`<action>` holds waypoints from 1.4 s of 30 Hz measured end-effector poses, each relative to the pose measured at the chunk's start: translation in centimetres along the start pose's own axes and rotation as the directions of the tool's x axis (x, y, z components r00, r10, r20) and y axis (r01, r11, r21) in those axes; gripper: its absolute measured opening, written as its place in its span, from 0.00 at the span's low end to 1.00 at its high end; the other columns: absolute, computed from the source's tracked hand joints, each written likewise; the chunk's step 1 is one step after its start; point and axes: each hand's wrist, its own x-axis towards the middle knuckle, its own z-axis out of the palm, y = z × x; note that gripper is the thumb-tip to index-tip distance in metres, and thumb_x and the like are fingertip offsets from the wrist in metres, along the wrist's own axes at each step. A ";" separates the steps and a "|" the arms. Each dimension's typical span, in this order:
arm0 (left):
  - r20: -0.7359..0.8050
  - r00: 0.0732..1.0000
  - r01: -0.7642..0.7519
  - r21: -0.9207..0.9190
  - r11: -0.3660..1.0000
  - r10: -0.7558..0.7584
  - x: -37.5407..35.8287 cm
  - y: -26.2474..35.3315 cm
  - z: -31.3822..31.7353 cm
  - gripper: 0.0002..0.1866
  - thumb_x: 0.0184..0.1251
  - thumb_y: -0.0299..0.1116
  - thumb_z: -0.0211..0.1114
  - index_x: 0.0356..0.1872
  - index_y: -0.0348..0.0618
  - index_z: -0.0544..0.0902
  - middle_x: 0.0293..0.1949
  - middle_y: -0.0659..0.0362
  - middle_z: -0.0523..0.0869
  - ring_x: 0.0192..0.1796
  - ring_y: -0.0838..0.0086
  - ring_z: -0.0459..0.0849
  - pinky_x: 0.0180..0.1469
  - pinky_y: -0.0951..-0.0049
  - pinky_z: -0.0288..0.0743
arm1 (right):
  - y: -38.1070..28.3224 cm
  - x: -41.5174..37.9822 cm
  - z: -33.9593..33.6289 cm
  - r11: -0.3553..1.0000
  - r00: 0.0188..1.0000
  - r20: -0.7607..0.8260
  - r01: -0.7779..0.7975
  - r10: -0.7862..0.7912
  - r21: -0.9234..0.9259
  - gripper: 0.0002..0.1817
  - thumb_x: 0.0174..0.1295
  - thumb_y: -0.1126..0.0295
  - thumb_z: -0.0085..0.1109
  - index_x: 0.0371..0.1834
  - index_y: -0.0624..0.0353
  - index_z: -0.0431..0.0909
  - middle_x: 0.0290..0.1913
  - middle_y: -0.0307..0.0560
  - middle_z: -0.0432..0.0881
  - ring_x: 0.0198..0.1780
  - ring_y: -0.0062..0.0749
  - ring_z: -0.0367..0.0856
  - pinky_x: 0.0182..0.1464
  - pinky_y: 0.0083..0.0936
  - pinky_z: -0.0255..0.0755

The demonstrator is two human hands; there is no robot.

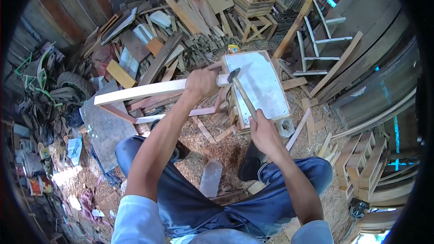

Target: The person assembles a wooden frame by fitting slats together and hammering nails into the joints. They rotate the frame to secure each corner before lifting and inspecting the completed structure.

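Observation:
My left hand (201,82) is wrapped round a pale wooden frame (149,89) near its right end, which rests at the left edge of a low white-topped work box (262,86). In my right hand (263,129) is the wooden handle of a hammer (244,96). The hammer's dark head is over the left part of the white top, close to the frame's end. The frame's other end extends left over a grey board (106,131).
Scrap wood (190,18) is piled beyond the box. A ladder-like frame (316,40) leans at the right, with stacked wooden frames (364,165) below it. A wheel (74,86) lies at the left. Shavings (199,140) cover the floor between my legs.

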 end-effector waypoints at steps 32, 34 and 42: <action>-0.052 0.997 -0.062 0.024 0.998 0.063 -0.1 -0.9 0.4 0.13 0.51 0.38 0.63 0.34 0.42 0.87 0.28 0.44 0.87 0.34 0.52 0.88 0.39 0.56 0.82 | -1.1 0.8 -0.6 0.994 0.995 -0.041 -0.090 0.093 0.064 0.15 0.70 0.61 0.50 0.40 0.67 0.69 0.27 0.73 0.77 0.37 0.70 0.78 0.38 0.55 0.66; -0.064 0.997 -0.043 -0.011 0.999 0.042 -0.1 -0.7 0.5 0.14 0.52 0.43 0.64 0.34 0.44 0.87 0.27 0.45 0.86 0.34 0.52 0.88 0.39 0.56 0.82 | -1.6 0.6 -1.3 0.988 0.992 -0.073 -0.097 0.107 0.121 0.16 0.70 0.61 0.51 0.39 0.67 0.70 0.27 0.71 0.78 0.37 0.69 0.78 0.38 0.53 0.67; -0.075 0.982 -0.177 -0.036 0.984 0.174 -0.5 -1.8 -1.8 0.34 0.52 0.59 0.69 0.56 0.49 0.77 0.29 0.47 0.87 0.33 0.55 0.88 0.40 0.56 0.82 | -0.7 1.5 -1.3 0.960 0.984 -0.091 -0.126 0.153 0.251 0.17 0.70 0.61 0.50 0.41 0.69 0.72 0.28 0.68 0.81 0.35 0.66 0.81 0.37 0.50 0.71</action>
